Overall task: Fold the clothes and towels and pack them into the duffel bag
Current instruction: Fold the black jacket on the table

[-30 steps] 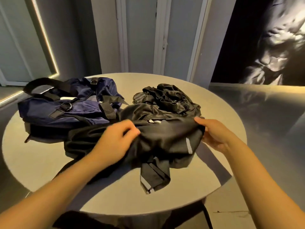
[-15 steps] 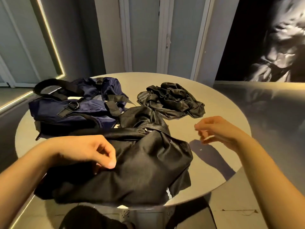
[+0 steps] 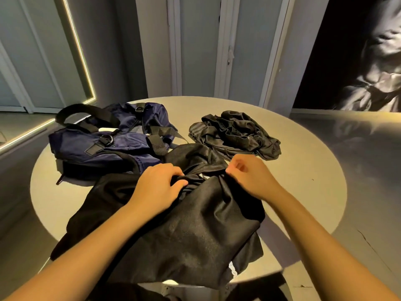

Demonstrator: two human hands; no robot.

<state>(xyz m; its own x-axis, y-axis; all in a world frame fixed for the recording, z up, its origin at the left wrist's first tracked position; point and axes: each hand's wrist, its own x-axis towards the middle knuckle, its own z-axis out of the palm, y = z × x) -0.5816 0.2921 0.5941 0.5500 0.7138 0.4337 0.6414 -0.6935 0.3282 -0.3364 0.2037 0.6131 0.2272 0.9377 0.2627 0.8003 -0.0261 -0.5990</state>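
Black cloth, a large garment [image 3: 184,231], lay spread over the near side of the round table [image 3: 303,181]. Both hands pinched its far bunched edge: the left hand [image 3: 158,187] and the right hand [image 3: 249,174]. A navy duffel bag [image 3: 104,146] sat far left, a crumpled black garment [image 3: 234,135] far right.

The navy fabric duffel bag [image 3: 112,146] is trimmed with black straps [image 3: 157,144]; the large black garment [image 3: 191,224] is marked with white
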